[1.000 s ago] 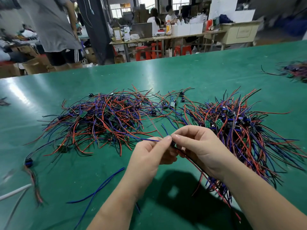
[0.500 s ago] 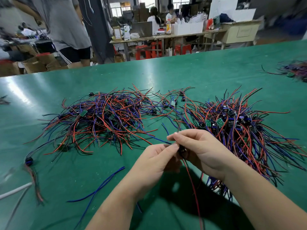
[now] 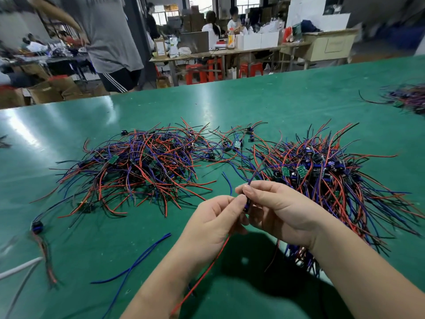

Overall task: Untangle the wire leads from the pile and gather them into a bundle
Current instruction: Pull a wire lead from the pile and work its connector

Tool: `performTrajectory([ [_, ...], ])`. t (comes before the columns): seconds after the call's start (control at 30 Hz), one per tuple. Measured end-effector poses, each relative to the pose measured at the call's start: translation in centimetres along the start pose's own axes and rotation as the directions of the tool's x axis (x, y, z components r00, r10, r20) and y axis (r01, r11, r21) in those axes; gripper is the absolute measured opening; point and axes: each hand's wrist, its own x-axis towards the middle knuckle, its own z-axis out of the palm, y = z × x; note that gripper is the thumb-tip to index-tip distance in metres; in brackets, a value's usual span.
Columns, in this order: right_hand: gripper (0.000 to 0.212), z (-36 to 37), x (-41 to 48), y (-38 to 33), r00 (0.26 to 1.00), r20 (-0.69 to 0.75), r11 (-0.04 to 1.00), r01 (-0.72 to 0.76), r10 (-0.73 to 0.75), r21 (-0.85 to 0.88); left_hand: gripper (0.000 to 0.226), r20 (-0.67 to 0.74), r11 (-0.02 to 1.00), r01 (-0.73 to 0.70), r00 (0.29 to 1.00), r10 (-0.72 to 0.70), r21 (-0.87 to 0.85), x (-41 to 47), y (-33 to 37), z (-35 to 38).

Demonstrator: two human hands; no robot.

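Two tangled piles of red, blue and black wire leads lie on the green table: a left pile (image 3: 138, 171) and a right pile (image 3: 326, 176) with small green circuit boards in it. Between them, near the table's front, my left hand (image 3: 211, 224) and my right hand (image 3: 276, 210) meet fingertip to fingertip. Both pinch one wire lead (image 3: 247, 204) at its small dark component. Its red wire hangs down past my left wrist, and a purple strand rises toward the right pile. A bunch of leads trails under my right wrist.
Loose blue wires (image 3: 135, 265) lie at the front left. A separate lead with a blue connector (image 3: 36, 226) sits near the left edge. Another wire heap (image 3: 407, 97) lies at the far right. A person in a grey shirt (image 3: 110, 40) stands beyond the table.
The lead between my fingers has turned from lying sideways to upright. Its red wire now hangs down by my left wrist. The person beyond the table has stepped rightward.
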Motion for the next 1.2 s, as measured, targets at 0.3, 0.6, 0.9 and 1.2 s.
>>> performTrajectory([
  [0.3, 0.017, -0.2, -0.4, -2.3, 0.895, -0.356, 0.949, 0.309, -0.270, 0.057, 0.026, 0.103, 0.980, -0.002, 0.995, -0.019, 0.200, -1.0, -0.4, 0.4],
  [0.6, 0.011, -1.3, -0.7, -3.1, 0.752, -0.545, 0.876, 0.478, -0.371, 0.062, 0.029, 0.285, 0.947, 0.019, 0.952, -0.116, 0.320, -1.6, -0.4, 2.1],
  [0.9, 0.025, -2.1, -1.1, -4.4, 0.644, -0.642, 0.720, 0.664, -0.415, 0.201, 0.033, 0.228, 0.920, 0.029, 0.965, -0.127, 0.392, -1.4, -0.2, 1.2],
  [1.2, 0.020, 0.7, -1.1, -0.6, 0.880, 0.131, 0.662, 0.434, -0.457, -0.611, 0.039, -0.205, 0.995, 0.052, 0.978, -0.033, 0.090, 0.1, 0.2, -0.7],
])
